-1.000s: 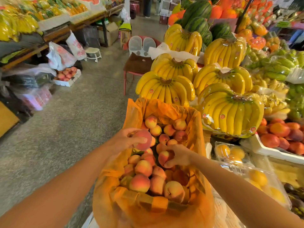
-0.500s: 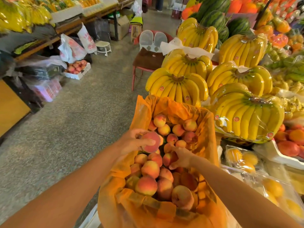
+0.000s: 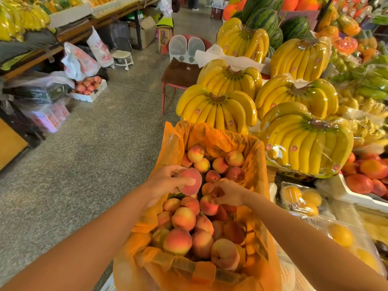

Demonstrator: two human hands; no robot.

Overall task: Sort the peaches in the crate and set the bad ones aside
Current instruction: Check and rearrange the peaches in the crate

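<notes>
From the head camera: the left hand point(image 3: 165, 181) grips a pink peach point(image 3: 190, 181) above the crate point(image 3: 257, 164) (lined with orange plastic). The right hand point(image 3: 228, 193) pinches another peach point(image 3: 207, 204) atop the pile inside.

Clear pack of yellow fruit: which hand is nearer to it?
Right. The right hand, gripping a crate peach, is just left of the pack; the left hand, holding a raised peach, is farther left.

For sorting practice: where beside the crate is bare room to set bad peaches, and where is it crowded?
Bare floor lies left of the crate. Bananas crowd behind and right; fruit packs fill the near right.
</notes>
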